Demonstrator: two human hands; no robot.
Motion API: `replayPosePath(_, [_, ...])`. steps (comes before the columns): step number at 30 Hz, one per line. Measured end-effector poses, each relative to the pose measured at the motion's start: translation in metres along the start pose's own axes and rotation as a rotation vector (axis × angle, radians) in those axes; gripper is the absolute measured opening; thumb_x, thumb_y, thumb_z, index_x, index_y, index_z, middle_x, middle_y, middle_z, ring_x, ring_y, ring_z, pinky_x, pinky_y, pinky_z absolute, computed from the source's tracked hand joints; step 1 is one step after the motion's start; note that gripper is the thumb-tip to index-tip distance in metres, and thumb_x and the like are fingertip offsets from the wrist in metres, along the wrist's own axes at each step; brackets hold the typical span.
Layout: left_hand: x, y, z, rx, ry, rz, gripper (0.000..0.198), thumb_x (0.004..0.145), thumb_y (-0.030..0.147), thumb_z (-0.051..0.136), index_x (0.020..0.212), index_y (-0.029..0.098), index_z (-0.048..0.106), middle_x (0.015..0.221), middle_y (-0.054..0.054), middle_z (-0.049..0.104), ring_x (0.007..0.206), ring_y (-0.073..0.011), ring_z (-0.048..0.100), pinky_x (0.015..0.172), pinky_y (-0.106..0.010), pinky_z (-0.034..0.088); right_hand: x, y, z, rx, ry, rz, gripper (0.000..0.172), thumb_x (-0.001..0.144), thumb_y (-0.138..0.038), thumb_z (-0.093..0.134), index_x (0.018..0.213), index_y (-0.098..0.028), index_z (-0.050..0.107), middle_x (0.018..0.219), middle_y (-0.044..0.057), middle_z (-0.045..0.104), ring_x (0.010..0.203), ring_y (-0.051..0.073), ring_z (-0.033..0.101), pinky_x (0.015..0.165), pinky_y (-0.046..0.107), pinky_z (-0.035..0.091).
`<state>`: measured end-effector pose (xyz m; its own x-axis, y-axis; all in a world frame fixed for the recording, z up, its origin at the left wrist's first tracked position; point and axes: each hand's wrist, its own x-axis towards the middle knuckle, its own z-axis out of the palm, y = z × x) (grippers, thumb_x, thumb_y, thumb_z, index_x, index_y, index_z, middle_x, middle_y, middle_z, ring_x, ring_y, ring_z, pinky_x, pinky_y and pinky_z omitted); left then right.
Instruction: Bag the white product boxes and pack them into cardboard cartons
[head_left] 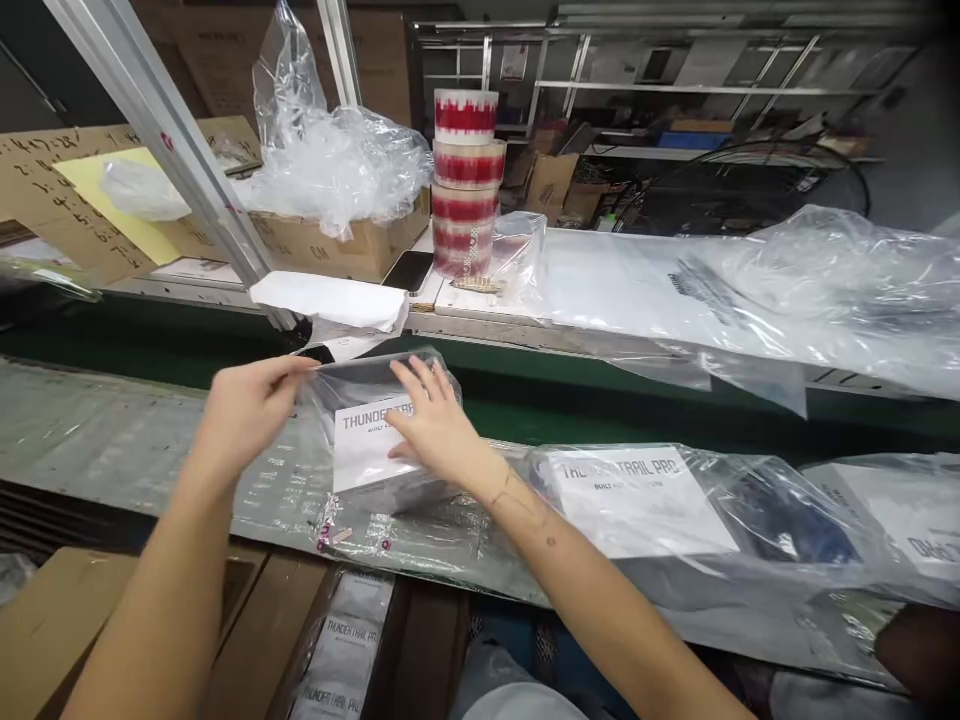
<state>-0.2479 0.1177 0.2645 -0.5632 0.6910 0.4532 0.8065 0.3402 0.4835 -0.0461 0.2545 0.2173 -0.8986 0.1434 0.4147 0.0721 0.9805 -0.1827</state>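
Note:
A clear plastic bag [375,440] holding a dark item with a white "Thunder Trail Pro" card lies on the grey work surface [112,450]. My left hand [244,415] pinches the bag's top left edge, fingers closed on the plastic. My right hand [431,425] lies flat on top of the bag, fingers stretched out, pressing on the white card. A second bagged item [660,505] with the same card lies just right of my right forearm, and a third [892,520] sits at the far right.
Behind a green belt [562,400] runs a white shelf with a stack of red-and-white tape rolls [465,180], a black phone [409,270], a cardboard box [337,245] of crumpled plastic and loose clear bags [787,290]. Cardboard boxes [45,610] and more packaged bags [345,640] sit below.

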Motion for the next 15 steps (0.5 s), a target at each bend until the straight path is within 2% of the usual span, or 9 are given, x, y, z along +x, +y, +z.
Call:
replayPosePath(1, [-0.004,-0.002,-0.012,-0.081,0.038,0.016,0.029,0.082,0.036,0.058,0.089,0.019,0.080,0.078,-0.002,0.076,0.070,-0.0208,0.065,0.071,-0.031,0.051,0.008,0.003,-0.001,-0.004,0.021,-0.022,0.017,0.085,-0.026,0.077,0.098,-0.015,0.073,0.163,0.017,0.028,0.154,0.039,0.013,0.126,0.062,0.010])
replayPosePath(2, [-0.010,-0.002,-0.022,-0.150,0.086,0.023,0.028,0.082,0.035,0.057,0.083,0.019,0.079,0.074,-0.001,0.075,0.070,-0.0196,0.065,0.070,-0.030,0.051,0.015,0.005,-0.004,-0.001,0.048,-0.041,0.015,0.089,-0.030,0.073,0.094,-0.016,0.073,0.164,0.015,0.026,0.155,0.038,0.010,0.126,0.061,0.010])
replayPosePath(4, [-0.027,0.001,-0.033,-0.193,0.150,0.091,0.030,0.087,0.034,0.053,0.079,0.018,0.077,0.076,-0.002,0.073,0.078,-0.0203,0.066,0.077,-0.033,0.052,0.024,0.006,-0.010,0.008,0.074,-0.057,0.036,0.088,-0.047,0.073,0.112,-0.019,0.070,0.166,0.014,0.019,0.155,0.038,0.003,0.125,0.063,0.009])
replayPosePath(5, [-0.036,0.004,-0.034,-0.164,0.121,0.157,0.030,0.089,0.037,0.053,0.084,0.018,0.077,0.090,-0.005,0.074,0.092,-0.0235,0.067,0.087,-0.038,0.052,0.028,0.006,-0.012,0.012,0.039,-0.058,0.055,0.083,-0.059,0.073,0.123,-0.020,0.066,0.166,0.016,0.017,0.155,0.040,0.002,0.124,0.064,0.007])
replayPosePath(7, [-0.049,0.010,-0.025,0.012,-0.077,0.294,0.038,0.085,0.050,0.066,0.104,0.020,0.077,0.135,-0.015,0.060,0.130,-0.0372,0.051,0.108,-0.056,0.040,0.031,0.003,-0.011,0.008,-0.145,-0.067,0.084,0.075,-0.077,0.068,0.133,-0.018,0.060,0.162,0.022,0.023,0.153,0.044,0.011,0.122,0.067,0.007])
replayPosePath(9, [-0.053,0.011,-0.008,0.241,-0.358,0.320,0.051,0.073,0.051,0.081,0.115,0.023,0.075,0.158,-0.018,0.035,0.145,-0.0481,0.029,0.111,-0.067,0.031,0.030,0.001,-0.004,-0.017,-0.369,-0.119,0.091,0.072,-0.083,0.065,0.131,-0.014,0.061,0.150,0.025,0.040,0.145,0.045,0.030,0.119,0.067,0.012])
replayPosePath(10, [-0.052,0.009,0.001,0.314,-0.474,0.292,0.046,0.072,0.046,0.083,0.111,0.022,0.076,0.155,-0.019,0.039,0.141,-0.0479,0.035,0.107,-0.064,0.037,0.027,0.000,0.000,-0.041,-0.436,-0.147,0.091,0.072,-0.083,0.066,0.131,-0.014,0.061,0.143,0.025,0.047,0.138,0.043,0.039,0.117,0.066,0.018])
replayPosePath(12, [-0.048,0.003,0.013,0.361,-0.637,0.292,0.020,0.081,0.034,0.075,0.096,0.020,0.077,0.123,-0.016,0.066,0.116,-0.0368,0.058,0.093,-0.048,0.049,0.021,-0.001,0.008,-0.107,-0.441,-0.168,0.092,0.074,-0.078,0.069,0.136,-0.013,0.055,0.133,0.023,0.055,0.125,0.040,0.050,0.109,0.059,0.032])
replayPosePath(15, [-0.056,-0.003,0.016,0.219,-0.616,0.454,0.018,0.091,0.028,0.060,0.084,0.022,0.075,0.091,-0.008,0.075,0.102,-0.0289,0.062,0.087,-0.040,0.047,0.006,-0.005,0.012,-0.192,-0.411,-0.132,0.076,0.090,-0.065,0.062,0.138,-0.007,0.050,0.115,0.020,0.065,0.106,0.034,0.060,0.090,0.043,0.042])
